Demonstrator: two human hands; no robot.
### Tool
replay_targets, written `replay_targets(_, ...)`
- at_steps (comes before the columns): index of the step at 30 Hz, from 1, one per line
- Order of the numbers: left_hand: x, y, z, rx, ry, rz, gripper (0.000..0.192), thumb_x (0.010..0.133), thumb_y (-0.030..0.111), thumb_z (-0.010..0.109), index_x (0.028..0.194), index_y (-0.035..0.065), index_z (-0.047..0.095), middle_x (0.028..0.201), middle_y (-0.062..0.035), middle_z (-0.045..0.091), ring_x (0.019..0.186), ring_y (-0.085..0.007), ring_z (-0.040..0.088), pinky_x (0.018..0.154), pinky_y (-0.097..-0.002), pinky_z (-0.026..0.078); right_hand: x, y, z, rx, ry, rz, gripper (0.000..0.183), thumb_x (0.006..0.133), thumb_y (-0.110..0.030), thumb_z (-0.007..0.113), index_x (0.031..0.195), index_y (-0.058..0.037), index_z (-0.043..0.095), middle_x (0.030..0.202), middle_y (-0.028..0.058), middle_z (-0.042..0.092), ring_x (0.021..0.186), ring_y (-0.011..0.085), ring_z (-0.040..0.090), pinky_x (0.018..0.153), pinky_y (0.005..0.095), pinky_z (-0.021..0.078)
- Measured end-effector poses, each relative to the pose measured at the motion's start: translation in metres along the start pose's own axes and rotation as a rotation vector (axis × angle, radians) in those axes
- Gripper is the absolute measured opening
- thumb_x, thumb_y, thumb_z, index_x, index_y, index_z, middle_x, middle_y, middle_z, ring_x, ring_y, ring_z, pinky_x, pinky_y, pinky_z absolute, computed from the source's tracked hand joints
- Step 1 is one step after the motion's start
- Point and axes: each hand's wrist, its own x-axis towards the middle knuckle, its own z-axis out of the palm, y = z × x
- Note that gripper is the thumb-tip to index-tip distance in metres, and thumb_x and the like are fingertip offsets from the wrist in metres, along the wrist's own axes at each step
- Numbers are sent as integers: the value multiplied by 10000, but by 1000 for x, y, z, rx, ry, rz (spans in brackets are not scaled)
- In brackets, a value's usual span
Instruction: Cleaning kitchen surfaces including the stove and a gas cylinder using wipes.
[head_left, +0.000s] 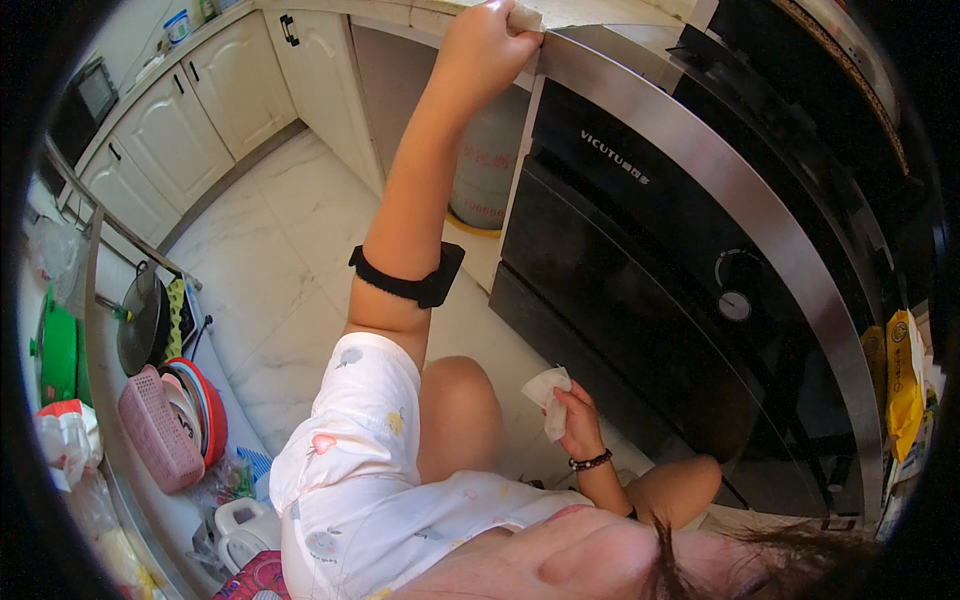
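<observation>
My left hand (480, 52), on the outstretched arm with a black strap, is closed around a crumpled pale cloth or wipe (527, 18). It rests by the corner where the countertop (420, 16) meets the metal trim (697, 150) of a black-fronted kitchen appliance (637, 247), which looks like a cooker. Lower down, my right hand (579, 424), with a beaded bracelet at the wrist, pinches a white wipe (551, 397) that hangs loosely in front of the appliance's lower part. A round dial or knob (734, 306) sits on the black front, which bears the name VICUTU.
Left of the appliance, a grey gas cylinder (486, 180) stands under the counter. White cabinets (180, 127) line the far wall. A metal rack (94, 300) stands at left near a wok (142, 322), a pink basket (161, 431) and stacked basins (214, 412). Yellow packet (905, 386) at right.
</observation>
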Motion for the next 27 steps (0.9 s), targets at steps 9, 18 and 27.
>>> replay_targets(9, 7, 5, -6, 234, -134, 109, 133, 690, 98, 545, 758, -15, 557, 733, -231, 570, 721, -364, 563, 632, -415, 439, -6, 0, 2, -19, -3, -38, 237, 815, -62, 490, 1049, -51, 533, 946, 41, 577, 820, 146, 547, 664, 271, 447)
replay_targets(18, -4, -24, -14, -203, -163, -49, 221, 750, 216, 636, 827, 20, 567, 724, -34, 579, 649, -99, 527, 577, -248, 409, -12, -1, -6, 12, 32, -69, 266, 812, -58, 487, 1076, -53, 521, 962, 46, 577, 825, 153, 553, 665, 275, 454)
replay_targets(27, -6, -29, -4, -942, -180, -245, 241, 762, 171, 630, 896, -20, 570, 821, -49, 588, 752, -150, 577, 736, -258, 456, -11, 2, -9, -28, 23, -62, 256, 810, -56, 489, 1063, -53, 533, 962, 48, 577, 832, 160, 554, 667, 280, 457)
